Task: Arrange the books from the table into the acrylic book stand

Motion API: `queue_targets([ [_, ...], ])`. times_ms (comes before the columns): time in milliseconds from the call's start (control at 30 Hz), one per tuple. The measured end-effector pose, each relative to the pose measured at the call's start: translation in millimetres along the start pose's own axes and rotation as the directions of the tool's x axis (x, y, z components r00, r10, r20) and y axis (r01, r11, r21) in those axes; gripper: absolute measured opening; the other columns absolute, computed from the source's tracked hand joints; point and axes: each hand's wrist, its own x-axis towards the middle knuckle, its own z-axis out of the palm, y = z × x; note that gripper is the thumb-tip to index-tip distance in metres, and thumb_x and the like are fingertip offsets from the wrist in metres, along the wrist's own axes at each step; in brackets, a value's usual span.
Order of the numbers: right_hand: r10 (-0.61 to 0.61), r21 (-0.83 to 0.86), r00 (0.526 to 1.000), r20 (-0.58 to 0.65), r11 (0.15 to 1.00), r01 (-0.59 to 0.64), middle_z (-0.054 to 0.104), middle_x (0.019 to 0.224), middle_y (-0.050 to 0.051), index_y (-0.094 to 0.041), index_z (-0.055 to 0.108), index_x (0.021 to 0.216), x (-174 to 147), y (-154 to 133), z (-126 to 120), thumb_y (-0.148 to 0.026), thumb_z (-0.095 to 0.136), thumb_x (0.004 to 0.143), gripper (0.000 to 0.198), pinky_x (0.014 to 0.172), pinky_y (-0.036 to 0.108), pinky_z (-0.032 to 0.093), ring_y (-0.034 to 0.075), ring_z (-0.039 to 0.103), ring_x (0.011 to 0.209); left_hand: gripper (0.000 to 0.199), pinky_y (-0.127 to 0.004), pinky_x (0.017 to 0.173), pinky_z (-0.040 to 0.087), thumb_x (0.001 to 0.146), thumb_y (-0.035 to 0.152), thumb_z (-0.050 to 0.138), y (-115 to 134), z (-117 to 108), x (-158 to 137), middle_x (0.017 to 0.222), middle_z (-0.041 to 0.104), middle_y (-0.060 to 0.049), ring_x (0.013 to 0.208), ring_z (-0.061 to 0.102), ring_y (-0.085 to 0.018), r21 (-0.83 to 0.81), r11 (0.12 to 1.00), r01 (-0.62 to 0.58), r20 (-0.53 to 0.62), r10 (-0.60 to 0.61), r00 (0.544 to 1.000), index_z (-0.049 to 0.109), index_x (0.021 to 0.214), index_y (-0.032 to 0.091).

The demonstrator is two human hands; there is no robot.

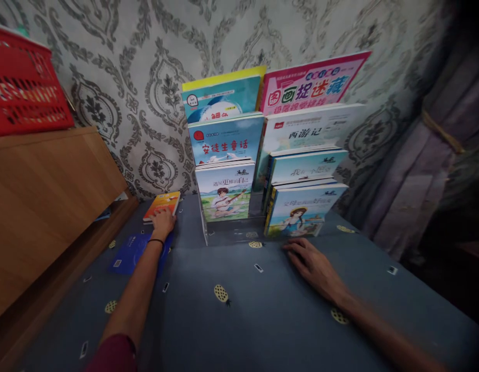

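Fingers (159, 212) of the left hand (164, 225) on the orange book (168, 198), left of the display rack (229, 233).
Sound handling would secure the book's edge without dragging the blue book (131, 254). Left fingers lie slightly spread over the cover; grip cannot be determined. Right hand (319, 269): fingers loosely bent, on the tablecloth (258, 320), nothing visibly held.
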Motion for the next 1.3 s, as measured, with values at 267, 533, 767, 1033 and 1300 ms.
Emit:
queue_targets([
  [267, 0.008, 0.008, 1.000, -0.022, 1.000, -0.008, 0.068, 0.106, 0.012, -0.023, 0.072, 0.096, -0.9, 1.8, 4.0, -0.034, 0.041, 0.093, 0.033, 0.083, 0.042, 0.059, 0.026, 0.069, 0.096, 0.044, -0.044, 0.093, 0.049, 0.097, 0.032, 0.036, -7.3, -18.2, 15.1, 0.121, 0.067, -0.026, 0.111, 0.066, -0.033, -0.036, 0.999, -0.029, 0.080, 0.032, 0.996, 0.067, 0.119, 0.008],
  [533, -0.002, 0.011, 0.999, -0.033, 1.000, 0.002, 0.068, 0.107, 0.012, -0.023, 0.072, 0.096, -1.3, 5.8, 6.4, -0.032, 0.043, 0.091, 0.031, 0.084, 0.042, 0.058, 0.026, 0.068, 0.097, 0.046, -0.040, 0.092, 0.051, 0.097, 0.037, 0.036, -23.1, -35.6, 10.7, 0.122, 0.070, -0.020, 0.115, 0.066, -0.033, -0.032, 0.998, -0.054, 0.087, 0.056, 0.995, 0.069, 0.122, 0.017],
  [767, -0.010, 0.010, 1.000, -0.014, 1.000, 0.010, 0.067, 0.107, 0.013, -0.022, 0.072, 0.097, -2.2, 1.5, 2.8, -0.032, 0.041, 0.091, 0.033, 0.085, 0.042, 0.058, 0.027, 0.069, 0.097, 0.044, -0.038, 0.089, 0.053, 0.097, 0.038, 0.036, -35.1, -50.8, -13.8, 0.119, 0.072, -0.018, 0.111, 0.068, -0.031, 0.030, 0.997, -0.076, 0.125, 0.072, 0.990, 0.070, 0.115, 0.017],
  [1033, -0.006, 0.012, 1.000, 0.013, 1.000, 0.006, 0.067, 0.108, 0.012, -0.023, 0.071, 0.096, -2.5, -1.8, -0.1, -0.035, 0.041, 0.092, 0.033, 0.085, 0.042, 0.058, 0.027, 0.069, 0.097, 0.041, -0.041, 0.087, 0.054, 0.094, 0.016, 0.033, -29.8, -58.9, -87.2, 0.114, 0.071, -0.024, 0.106, 0.069, -0.032, 0.112, 0.971, -0.212, 0.166, 0.193, 0.967, 0.068, 0.115, 0.009],
  [1300, -0.033, -0.016, 0.999, 0.001, 0.999, 0.033, 0.068, 0.107, 0.013, -0.022, 0.072, 0.096, -2.1, 3.2, 7.1, -0.035, 0.043, 0.090, 0.032, 0.083, 0.042, 0.058, 0.028, 0.068, 0.096, 0.037, -0.041, 0.074, 0.055, 0.096, 0.015, 0.035, -7.4, -76.3, -189.3, 0.093, 0.073, -0.025, 0.085, 0.073, -0.032, 0.144, 0.916, -0.374, 0.277, 0.326, 0.904, 0.068, 0.108, 0.006],
])
